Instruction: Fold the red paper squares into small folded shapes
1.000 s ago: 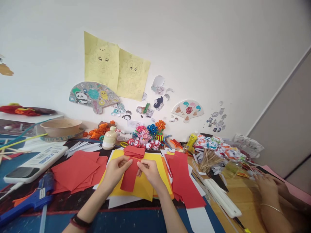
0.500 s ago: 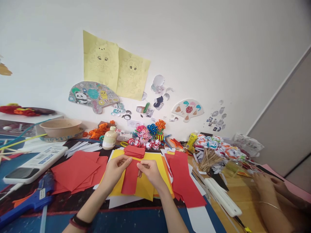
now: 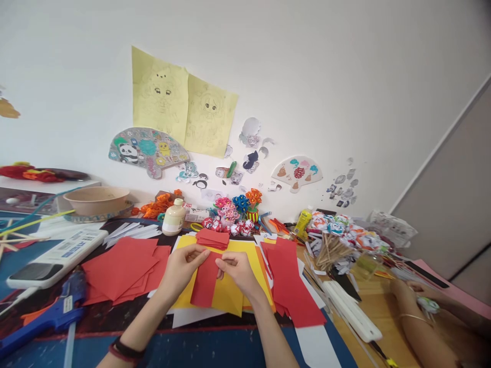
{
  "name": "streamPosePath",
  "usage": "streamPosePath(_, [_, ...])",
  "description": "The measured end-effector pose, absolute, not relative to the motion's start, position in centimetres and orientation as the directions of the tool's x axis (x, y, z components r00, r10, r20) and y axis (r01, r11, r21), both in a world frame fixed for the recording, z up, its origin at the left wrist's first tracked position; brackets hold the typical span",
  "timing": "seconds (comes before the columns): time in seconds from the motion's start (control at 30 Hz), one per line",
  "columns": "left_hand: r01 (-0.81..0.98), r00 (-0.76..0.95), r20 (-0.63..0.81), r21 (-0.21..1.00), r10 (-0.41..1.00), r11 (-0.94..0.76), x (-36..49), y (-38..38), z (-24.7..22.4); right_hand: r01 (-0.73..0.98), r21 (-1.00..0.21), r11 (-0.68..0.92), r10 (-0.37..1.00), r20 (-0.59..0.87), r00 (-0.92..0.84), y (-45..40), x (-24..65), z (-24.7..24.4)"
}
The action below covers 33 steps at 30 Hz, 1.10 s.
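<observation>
Red paper strip (image 3: 203,284) located above yellow paper (image 3: 227,295), between the two hands; left hand (image 3: 187,263) pinches its far end at the left, thumb against forefinger; right hand (image 3: 236,270) is closed at the upper right edge, fingertips together, its exact hold partly hidden; the hands are apart from each other, with paper between them. Compared with one second earlier, the strip's near end lies slightly straighter and shows more of its face; the grip is essentially unchanged, which I judge to mean fine adjustment under control, no release. Long axis runs near to far, near end drifting slightly left; that end is free and points toward the person. Small red pieces (image 3: 213,238) lie just beyond the hands; red sheets (image 3: 130,268) lie to the left, a further red stack (image 3: 289,283) to the right; glue bottle (image 3: 174,219) stands upright beyond the left hand.
</observation>
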<state>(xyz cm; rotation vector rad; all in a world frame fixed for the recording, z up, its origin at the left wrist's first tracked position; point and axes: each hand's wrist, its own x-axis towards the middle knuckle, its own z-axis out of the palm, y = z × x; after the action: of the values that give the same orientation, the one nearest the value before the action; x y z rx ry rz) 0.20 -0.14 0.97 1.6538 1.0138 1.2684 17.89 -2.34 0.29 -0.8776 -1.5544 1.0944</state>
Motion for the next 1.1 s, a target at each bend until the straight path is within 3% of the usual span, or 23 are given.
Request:
streamPosePath(0.3, [0.109,0.180,0.339,0.926,0.924,-0.361,0.13,-0.50,1.39,0.007,-0.948,0.319,0.921,0.308,-0.239,-2.29,17.88,0.34])
streamPosePath(0.57, [0.322,0.172,0.393,0.844,0.903,-0.429,0.56,-0.43,0.64,0.047,-0.948,0.315,0.936,0.302,-0.181,-2.58,17.42,0.48])
streamPosePath(1.1, [0.257,0.189,0.354,0.882,0.916,-0.394,0.65,-0.76,0.82,0.002,-0.952,0.305,0.936,0.300,-0.183,-2.77,17.72,0.83])
